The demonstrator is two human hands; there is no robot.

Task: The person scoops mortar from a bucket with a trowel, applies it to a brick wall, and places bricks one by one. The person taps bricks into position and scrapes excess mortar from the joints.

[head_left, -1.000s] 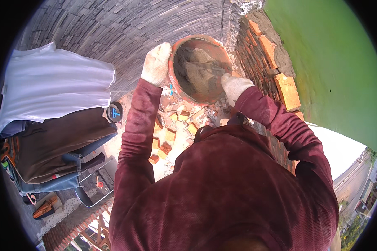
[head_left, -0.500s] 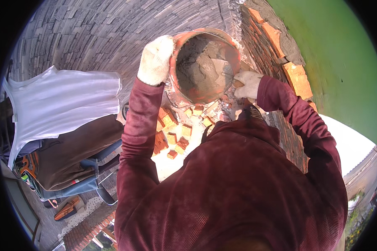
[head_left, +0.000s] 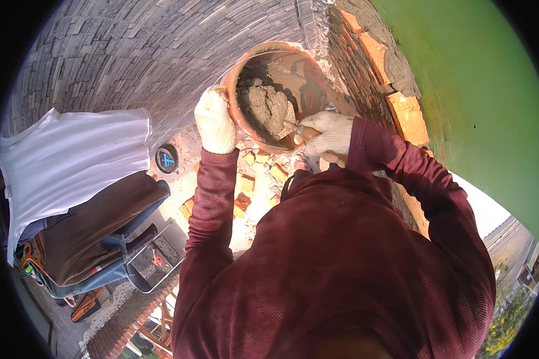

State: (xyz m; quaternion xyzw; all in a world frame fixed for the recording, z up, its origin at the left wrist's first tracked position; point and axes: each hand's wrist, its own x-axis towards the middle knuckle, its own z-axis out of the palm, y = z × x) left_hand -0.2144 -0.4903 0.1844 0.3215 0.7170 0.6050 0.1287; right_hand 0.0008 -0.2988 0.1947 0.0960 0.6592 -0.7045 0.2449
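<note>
An orange-red bucket of wet grey mortar is tilted in front of me. My left hand, in a cream knitted glove, is closed on the bucket's left rim. My right hand, gloved alike, is closed around the handle of a trowel at the bucket's near right edge. The trowel's blade is inside the bucket, mostly hidden under a heap of mortar.
A brick wall topped with mortar and orange bricks runs along the right, beside a green surface. Broken brick pieces litter the ground below. At left hang a white shirt and brown trousers. A black round container stands nearby.
The bucket has tilted and shifted slightly left in view. The trowel has moved toward the near side, and mortar now covers most of its blade. Both hands keep their grip.
</note>
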